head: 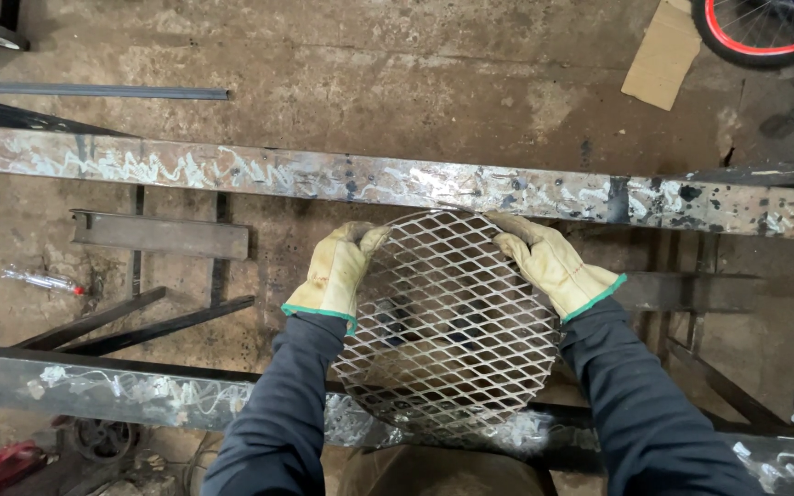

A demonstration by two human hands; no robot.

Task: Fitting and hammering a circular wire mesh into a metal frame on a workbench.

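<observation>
A round disc of expanded metal mesh is held between two long steel beams. My left hand, in a pale yellow leather glove with a green cuff, grips the disc's left edge. My right hand, gloved the same way, grips its upper right edge. The top of the disc reaches the far beam, and its bottom lies over the near beam. Both beams are streaked with white marks.
Under the beams, on a dirty concrete floor, lie a flat steel bar, dark angle bars, a thin rod and a small clear bottle. A cardboard piece and a red-rimmed wheel are at the top right.
</observation>
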